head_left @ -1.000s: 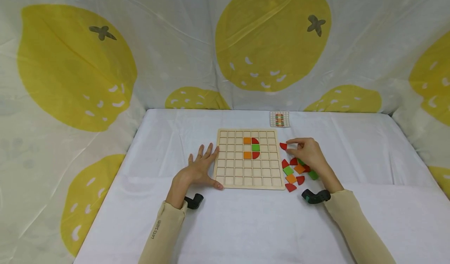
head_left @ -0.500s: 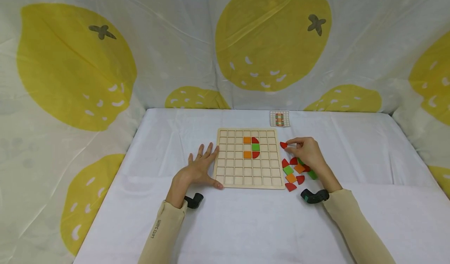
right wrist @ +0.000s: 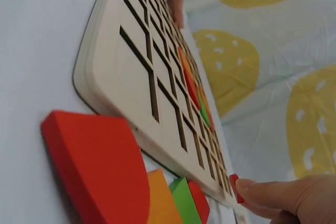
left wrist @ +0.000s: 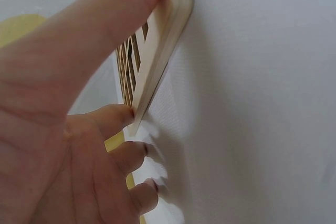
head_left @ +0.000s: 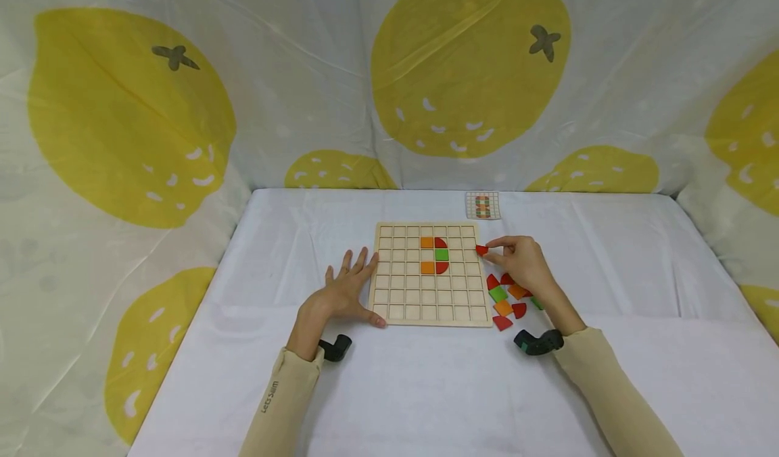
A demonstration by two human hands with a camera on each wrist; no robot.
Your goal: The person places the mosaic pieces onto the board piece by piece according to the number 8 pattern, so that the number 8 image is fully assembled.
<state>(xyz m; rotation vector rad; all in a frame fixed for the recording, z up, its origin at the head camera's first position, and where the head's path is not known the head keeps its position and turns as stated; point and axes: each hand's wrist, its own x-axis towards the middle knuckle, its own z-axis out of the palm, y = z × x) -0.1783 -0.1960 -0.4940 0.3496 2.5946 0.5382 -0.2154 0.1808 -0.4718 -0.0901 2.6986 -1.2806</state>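
A wooden grid board [head_left: 430, 315] lies flat on the white cloth. Set in its cells are two orange squares, one green square [head_left: 441, 255] and two red quarter-circle pieces [head_left: 441, 268]. My left hand [head_left: 343, 296] is spread at the board's left side, thumb on the near corner and index fingertip touching the left edge. Between thumb and fingertips, my right hand [head_left: 525, 262] pinches a red quarter-circle piece [head_left: 481, 250] just over the board's right edge. In the right wrist view that red piece [right wrist: 236, 188] appears beyond the board's corner, partly covered by the thumb.
Loose red, green and orange pieces [head_left: 502, 309] lie right of the board, below the right hand, which hides some of them. A small printed pattern card [head_left: 483, 205] lies behind the board. A lemon-print cloth [head_left: 471, 65] hangs at the back.
My right hand has moved slightly left with the red quarter-circle piece, from beside the board to over its right edge. The left hand stays put.
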